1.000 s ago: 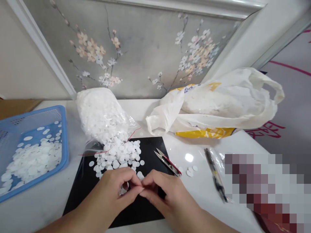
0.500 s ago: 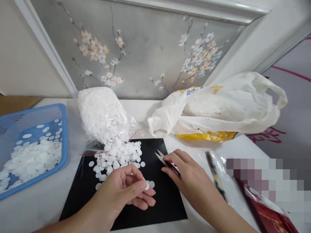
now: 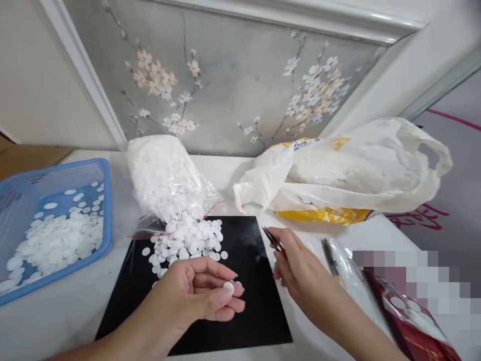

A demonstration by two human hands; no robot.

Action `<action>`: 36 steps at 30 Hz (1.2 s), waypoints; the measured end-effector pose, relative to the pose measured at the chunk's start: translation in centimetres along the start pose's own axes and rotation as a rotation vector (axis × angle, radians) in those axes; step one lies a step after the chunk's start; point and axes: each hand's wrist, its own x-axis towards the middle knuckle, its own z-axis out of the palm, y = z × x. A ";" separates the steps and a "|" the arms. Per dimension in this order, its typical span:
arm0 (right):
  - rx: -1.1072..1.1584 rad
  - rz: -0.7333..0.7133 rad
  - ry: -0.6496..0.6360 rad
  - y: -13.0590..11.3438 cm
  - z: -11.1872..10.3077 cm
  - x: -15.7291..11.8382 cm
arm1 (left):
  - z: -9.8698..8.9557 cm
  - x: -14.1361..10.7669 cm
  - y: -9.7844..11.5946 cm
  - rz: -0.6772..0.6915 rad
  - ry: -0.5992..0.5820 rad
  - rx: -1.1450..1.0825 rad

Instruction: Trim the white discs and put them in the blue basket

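Observation:
My left hand (image 3: 206, 291) pinches a small white disc (image 3: 228, 287) between thumb and fingers, above the black mat (image 3: 244, 331). To its right, my right hand (image 3: 295, 260) is closed around a pair of small thread snips (image 3: 276, 241). Their pointed blades aim up and left over the mat's right edge, and the fingers hide most of the handle. Behind my left hand, a heap of white discs (image 3: 188, 238) spills onto the mat from a clear plastic bag (image 3: 161, 175) full of them. Another disc or two lie partly covered behind my left fingers.
On the left, a blue basket (image 3: 106, 210) contains many loose white discs. A white and yellow plastic carrier bag (image 3: 345, 175) lies at the back right. Beyond my right hand are a black pen (image 3: 329, 255) in clear wrapping and a dark red packet (image 3: 421, 331).
My right hand has drawn the snips back to the right, and their blades now look closer together. My left fingers have shifted, showing more of the disc's face. The view has shifted slightly.

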 end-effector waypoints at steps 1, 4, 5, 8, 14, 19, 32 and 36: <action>-0.004 -0.033 0.015 -0.1 -0.2 -0.1 | 0.0 0.0 0.1 -0.004 0.004 0.004; -0.061 -0.093 0.047 -0.4 -0.5 -0.5 | 0.0 0.0 0.2 -0.010 0.011 0.014; -0.058 -0.089 0.063 -0.6 -0.6 -0.6 | -0.1 0.0 0.2 -0.010 0.011 0.016; 0.029 -0.028 0.121 -1.3 -0.7 -0.8 | -0.2 -0.1 0.2 -0.003 0.009 0.024; 0.178 -0.118 0.138 -2.9 -0.1 -1.5 | 0.0 -0.4 0.5 0.000 0.005 0.034; 0.253 -0.253 0.148 -3.6 0.9 -2.4 | -0.1 -0.4 0.3 0.003 0.017 0.006; 0.275 -0.339 0.246 -3.8 2.4 -2.9 | 0.0 -0.3 0.3 0.013 -0.004 0.021; 0.272 -0.364 0.263 -3.7 2.7 -2.9 | 0.1 -0.3 0.3 0.014 -0.008 0.020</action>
